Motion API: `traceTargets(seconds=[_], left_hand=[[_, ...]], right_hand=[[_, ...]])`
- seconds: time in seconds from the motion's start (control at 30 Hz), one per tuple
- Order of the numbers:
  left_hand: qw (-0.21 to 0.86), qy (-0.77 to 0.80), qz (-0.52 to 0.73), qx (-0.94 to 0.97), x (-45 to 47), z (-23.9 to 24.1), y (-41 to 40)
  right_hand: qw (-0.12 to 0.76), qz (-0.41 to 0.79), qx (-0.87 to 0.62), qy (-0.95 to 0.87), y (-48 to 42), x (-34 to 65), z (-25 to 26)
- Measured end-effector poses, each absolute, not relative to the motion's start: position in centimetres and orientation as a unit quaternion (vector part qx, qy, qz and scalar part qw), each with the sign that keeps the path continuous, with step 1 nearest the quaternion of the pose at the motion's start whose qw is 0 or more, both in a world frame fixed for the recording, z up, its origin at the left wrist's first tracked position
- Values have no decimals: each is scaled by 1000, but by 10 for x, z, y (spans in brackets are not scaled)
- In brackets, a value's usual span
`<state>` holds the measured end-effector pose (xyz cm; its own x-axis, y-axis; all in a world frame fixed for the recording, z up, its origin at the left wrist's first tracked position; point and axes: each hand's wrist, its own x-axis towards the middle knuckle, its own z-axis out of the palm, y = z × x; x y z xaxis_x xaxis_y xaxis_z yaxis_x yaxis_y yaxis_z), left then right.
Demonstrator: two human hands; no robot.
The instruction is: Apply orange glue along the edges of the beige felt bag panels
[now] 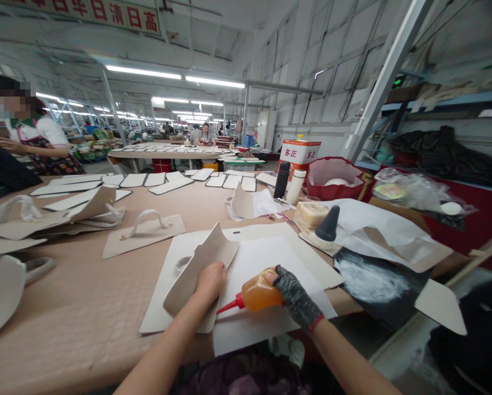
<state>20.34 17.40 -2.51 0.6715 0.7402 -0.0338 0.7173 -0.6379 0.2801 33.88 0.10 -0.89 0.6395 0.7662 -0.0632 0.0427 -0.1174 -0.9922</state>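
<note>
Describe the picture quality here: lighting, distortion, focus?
Head view, top: ceiling tubes burn out to white; head view, right: the post leans strongly, probably wide-angle stretch; head view, middle: the bottle and right hand look fairly clear, the far table softer; head view, left: pixel blocks partly hide a co-worker.

Near the middle of the table (85, 318), the left hand (211, 281) holds a curved panel (200, 262) over a base panel (157, 307); to its right, the right hand (295, 297) holds a squeeze bottle (260, 293) above a paper sheet (281, 258) lying on that base panel; left lies a handled panel (159, 237), then handled pieces (52, 225) farther left; flat panels (142, 180) spread along the far side; right, a cone (328, 224) stands beside a block (310, 214); beyond are 2 upright bottles (282, 178), a basin (336, 192) right of them, a container (299, 156) behind.
</note>
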Motion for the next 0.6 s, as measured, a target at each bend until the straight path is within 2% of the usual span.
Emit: traceTargets(seconds=[0.17,0.27,0.37,0.47,0.6], left_hand=[[136,387,46,911,200,-26,177],[132,373,43,917,199,-29,173],[97,350,45,931,199,-33,166],[62,327,41,942,201,-37,163],[69,315,4,946,214,-34,171]], right_hand=[[684,481,-521,-171,2,363,-20],[730,570,-351,-140,11,378,-27],[768,604,-176,-123,27,386,-35],[784,598,-137,-95,46,390,-50],[787,589,-180,-48,61,388,-68]])
